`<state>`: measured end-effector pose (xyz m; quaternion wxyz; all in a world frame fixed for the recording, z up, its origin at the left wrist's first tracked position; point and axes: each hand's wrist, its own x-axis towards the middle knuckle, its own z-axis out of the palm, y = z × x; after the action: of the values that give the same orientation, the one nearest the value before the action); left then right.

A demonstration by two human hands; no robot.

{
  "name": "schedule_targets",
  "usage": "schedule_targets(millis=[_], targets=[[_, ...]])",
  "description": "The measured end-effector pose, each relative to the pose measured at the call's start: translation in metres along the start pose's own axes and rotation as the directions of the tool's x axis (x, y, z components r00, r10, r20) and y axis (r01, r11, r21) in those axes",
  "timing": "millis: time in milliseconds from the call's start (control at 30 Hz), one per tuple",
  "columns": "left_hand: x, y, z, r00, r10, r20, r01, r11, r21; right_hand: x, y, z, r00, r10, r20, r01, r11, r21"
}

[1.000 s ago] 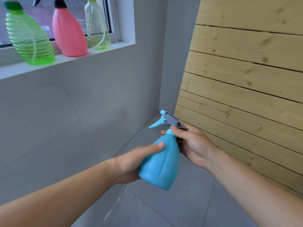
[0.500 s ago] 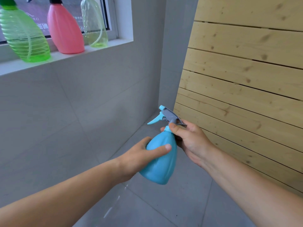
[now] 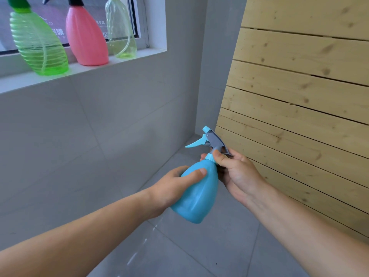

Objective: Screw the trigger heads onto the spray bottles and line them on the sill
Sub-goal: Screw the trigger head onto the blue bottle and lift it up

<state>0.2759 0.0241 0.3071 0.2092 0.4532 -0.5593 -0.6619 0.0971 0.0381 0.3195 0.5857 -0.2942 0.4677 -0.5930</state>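
A person's left hand (image 3: pixel 171 188) grips the belly of a blue bottle (image 3: pixel 196 193) held in mid-air, while the right hand (image 3: pixel 237 172) pinches its trigger head (image 3: pixel 212 141) at the neck.

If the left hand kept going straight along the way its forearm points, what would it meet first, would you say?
The left hand already wraps the blue spray bottle. Beyond the bottle lies the right hand, then probably the wooden slat panel, though depth is unclear.
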Motion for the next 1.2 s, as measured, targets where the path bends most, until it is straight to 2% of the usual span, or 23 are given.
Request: schedule_targets(millis=[133, 267, 333, 467, 533, 633, 733, 900, 1100, 1200], targets=[[0.002, 0.001, 0.002, 0.999, 0.006, -0.049, -0.003, 0.998, 0.069, 0.0, 0.001, -0.001, 1.0, 0.015, -0.013, -0.015, 1.0, 0.007], [0.001, 0.007, -0.006, 1.0, -0.001, -0.03, 0.003, 0.998, 0.058, 0.004, -0.004, 0.003, 0.999, 0.02, 0.045, -0.02, 1.0, 0.012], [-0.003, 0.013, -0.012, 0.999, 0.025, -0.041, -0.024, 0.999, 0.026, 0.002, -0.008, 0.008, 0.996, -0.011, 0.085, 0.014, 0.999, -0.042], [-0.017, 0.029, -0.034, 0.977, 0.103, -0.185, -0.118, 0.991, -0.069, -0.008, -0.009, 0.025, 0.985, -0.055, 0.165, 0.093, 0.969, -0.23], [-0.026, 0.039, -0.049, 0.962, 0.127, -0.241, -0.162, 0.977, -0.135, -0.015, -0.01, 0.041, 0.965, -0.068, 0.252, 0.147, 0.94, -0.307], [-0.046, 0.053, -0.071, 0.94, 0.175, -0.292, -0.242, 0.947, -0.21, -0.024, -0.017, 0.078, 0.921, -0.087, 0.379, 0.222, 0.918, -0.328], [-0.073, 0.07, -0.097, 0.89, 0.287, -0.355, -0.375, 0.903, -0.209, -0.025, -0.032, 0.12, 0.853, -0.152, 0.5, 0.359, 0.865, -0.35], [-0.129, 0.105, -0.157, 0.753, 0.459, -0.471, -0.549, 0.833, -0.066, -0.013, -0.06, 0.204, 0.764, -0.251, 0.594, 0.522, 0.782, -0.341], [-0.176, 0.131, -0.222, 0.64, 0.492, -0.59, -0.54, 0.835, 0.111, 0.009, -0.071, 0.298, 0.691, -0.291, 0.662, 0.59, 0.756, -0.284], [-0.186, 0.133, -0.248, 0.617, 0.496, -0.611, -0.52, 0.84, 0.157, 0.018, -0.066, 0.334, 0.677, -0.275, 0.683, 0.597, 0.748, -0.29]])
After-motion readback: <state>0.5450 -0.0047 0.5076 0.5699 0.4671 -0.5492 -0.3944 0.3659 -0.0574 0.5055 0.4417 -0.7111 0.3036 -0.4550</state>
